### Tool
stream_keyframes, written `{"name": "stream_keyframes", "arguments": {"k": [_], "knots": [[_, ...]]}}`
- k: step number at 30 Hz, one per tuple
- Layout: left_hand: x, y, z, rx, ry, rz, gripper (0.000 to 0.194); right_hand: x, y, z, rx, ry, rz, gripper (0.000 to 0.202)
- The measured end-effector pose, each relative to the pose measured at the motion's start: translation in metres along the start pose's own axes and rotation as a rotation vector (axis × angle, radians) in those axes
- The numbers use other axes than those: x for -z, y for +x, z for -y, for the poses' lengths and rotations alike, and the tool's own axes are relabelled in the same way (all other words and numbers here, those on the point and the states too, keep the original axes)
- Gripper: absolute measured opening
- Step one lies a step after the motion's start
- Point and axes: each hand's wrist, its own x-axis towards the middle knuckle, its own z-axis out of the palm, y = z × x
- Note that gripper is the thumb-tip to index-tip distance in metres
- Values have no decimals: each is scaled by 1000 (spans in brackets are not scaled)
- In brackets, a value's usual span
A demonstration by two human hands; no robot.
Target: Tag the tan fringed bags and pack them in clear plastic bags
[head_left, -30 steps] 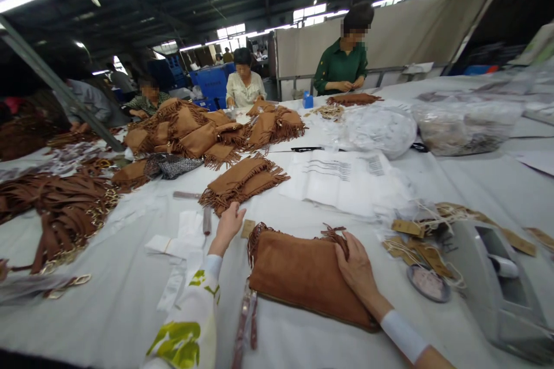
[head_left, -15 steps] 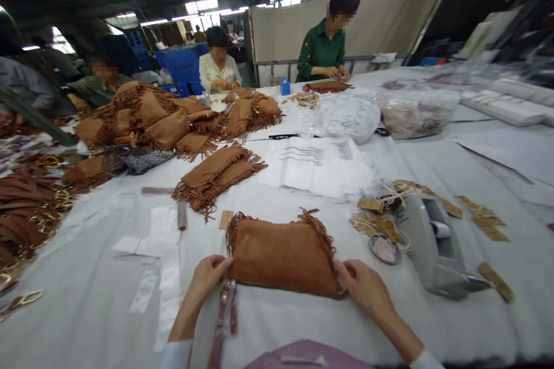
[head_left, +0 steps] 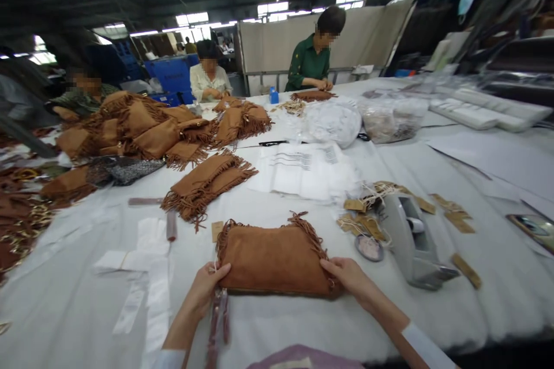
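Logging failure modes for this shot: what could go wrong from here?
- The straps lie right beside the left hand, so they may catch or drag if the brown bag is moved.
- The fringe runs down close to the right thumb, so strands might get pinched or pulled.
- The gray dispenser stands to the right of the right hand; a wide swing of that arm could bump it.
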Motion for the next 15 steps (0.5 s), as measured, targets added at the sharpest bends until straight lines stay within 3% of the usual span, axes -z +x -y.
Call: {"name": "stream_keyframes", "arguments": {"k": [2,4,7,15], "knots": [[1,-3,-1,95,-141,103,45,1,-8,-3,-129,350,142,40],[4,-5,-3,199,-308,205,44,3,-17,-5,-185,558,238,34],[9,-9,-1,274,-491,283,38,7,-26,-4,-198,665,297,24],[4,-20,7,380,-685,258,49,6,-12,11,-430,814,287,28]]}}
